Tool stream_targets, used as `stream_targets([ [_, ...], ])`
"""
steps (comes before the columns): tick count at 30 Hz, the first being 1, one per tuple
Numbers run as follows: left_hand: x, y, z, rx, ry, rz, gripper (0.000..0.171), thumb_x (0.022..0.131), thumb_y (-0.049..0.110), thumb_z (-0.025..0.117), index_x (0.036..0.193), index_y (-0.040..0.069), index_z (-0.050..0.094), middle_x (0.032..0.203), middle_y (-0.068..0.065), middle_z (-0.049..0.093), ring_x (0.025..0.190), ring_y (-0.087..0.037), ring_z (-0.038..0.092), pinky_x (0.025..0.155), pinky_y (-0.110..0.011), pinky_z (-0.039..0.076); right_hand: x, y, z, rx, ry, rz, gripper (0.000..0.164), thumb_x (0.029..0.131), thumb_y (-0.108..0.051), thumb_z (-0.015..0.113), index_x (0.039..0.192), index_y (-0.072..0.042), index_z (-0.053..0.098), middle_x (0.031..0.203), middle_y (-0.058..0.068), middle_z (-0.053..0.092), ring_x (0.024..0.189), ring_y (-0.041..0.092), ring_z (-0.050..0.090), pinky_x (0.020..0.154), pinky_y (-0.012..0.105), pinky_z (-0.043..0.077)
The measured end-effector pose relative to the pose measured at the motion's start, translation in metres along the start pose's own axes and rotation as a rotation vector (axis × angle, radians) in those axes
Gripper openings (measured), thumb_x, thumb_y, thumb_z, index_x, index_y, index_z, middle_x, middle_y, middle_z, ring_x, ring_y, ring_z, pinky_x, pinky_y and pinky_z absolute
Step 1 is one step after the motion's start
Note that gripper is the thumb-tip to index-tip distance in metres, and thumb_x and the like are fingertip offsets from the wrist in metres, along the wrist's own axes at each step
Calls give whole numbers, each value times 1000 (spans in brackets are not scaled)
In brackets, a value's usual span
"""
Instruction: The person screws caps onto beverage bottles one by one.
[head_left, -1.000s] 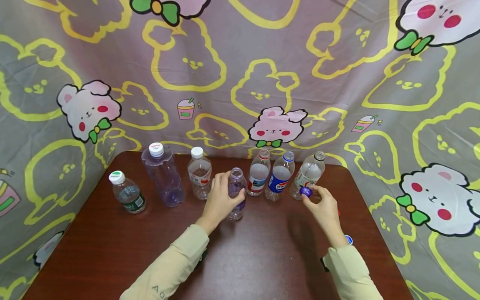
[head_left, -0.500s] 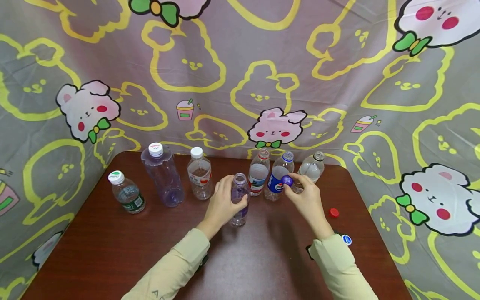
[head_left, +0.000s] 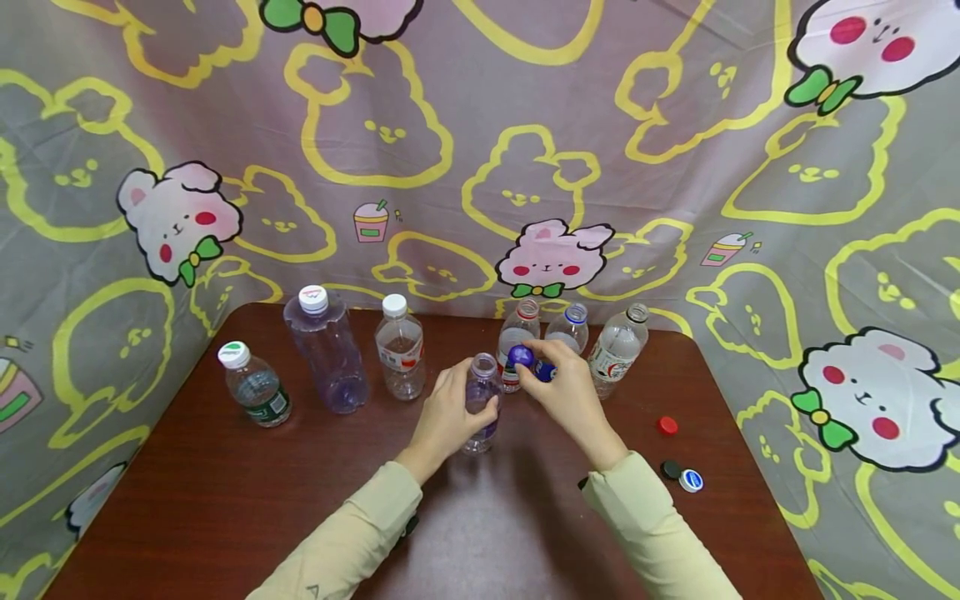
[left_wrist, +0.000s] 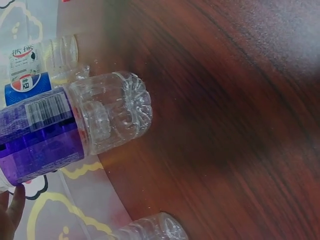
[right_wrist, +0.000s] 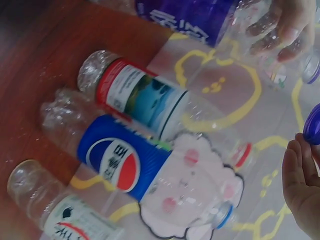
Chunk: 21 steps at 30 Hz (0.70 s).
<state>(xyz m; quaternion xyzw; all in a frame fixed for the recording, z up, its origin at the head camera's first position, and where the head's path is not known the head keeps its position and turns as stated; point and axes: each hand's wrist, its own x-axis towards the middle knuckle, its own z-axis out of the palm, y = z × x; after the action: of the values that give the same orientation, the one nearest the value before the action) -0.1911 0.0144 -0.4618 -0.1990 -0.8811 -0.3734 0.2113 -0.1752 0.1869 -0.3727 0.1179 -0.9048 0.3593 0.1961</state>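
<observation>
My left hand grips a clear plastic bottle around its upper body. Its mouth is uncapped, and the left wrist view shows its purple label and clear base. Between the thumb and fingers of my right hand is a purple bottle cap, held a little right of that mouth and apart from it. Behind the right hand stand an uncapped Pepsi bottle, partly hidden in the head view, and an uncapped bottle with a red and white label.
Another uncapped bottle stands at the back right. To the left are a white-capped bottle, a large purple-tinted bottle and a small green-labelled bottle. A red cap, black cap and blue-white cap lie at right.
My right hand has moved left with the purple cap, from before the back-right bottle to near the held bottle's mouth. My left hand has shifted that bottle slightly right and toward me.
</observation>
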Motion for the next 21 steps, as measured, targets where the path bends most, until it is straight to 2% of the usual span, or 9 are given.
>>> stream_targets([
  [5,-2,-1,1,-4,-19,-25,63,78,32,71,128,4,46,112,-14,63,103,-27,60,78,-44,56,5,-11,7,17,-42,-64,33,80,-10,73,111,0,67,100,14,67,82,25,62,69,37,52],
  [10,-4,-2,2,-33,-26,-40,63,79,32,71,130,5,44,115,-12,62,105,-28,60,82,-45,54,7,-20,13,49,-75,-109,35,80,-10,72,112,1,66,107,15,68,94,27,66,81,40,54],
  [12,-4,-2,2,-44,-28,-50,64,80,33,71,131,6,44,117,-12,61,105,-28,61,84,-45,54,8,-22,15,46,-82,-118,35,80,-10,72,113,1,66,107,15,68,98,26,66,85,39,53],
  [21,-3,-1,-1,-64,-87,-66,67,83,37,69,135,4,42,125,-15,59,111,-31,60,90,-47,52,8,-22,22,34,-103,-123,35,80,-10,71,113,1,66,105,16,69,94,28,66,81,41,54],
])
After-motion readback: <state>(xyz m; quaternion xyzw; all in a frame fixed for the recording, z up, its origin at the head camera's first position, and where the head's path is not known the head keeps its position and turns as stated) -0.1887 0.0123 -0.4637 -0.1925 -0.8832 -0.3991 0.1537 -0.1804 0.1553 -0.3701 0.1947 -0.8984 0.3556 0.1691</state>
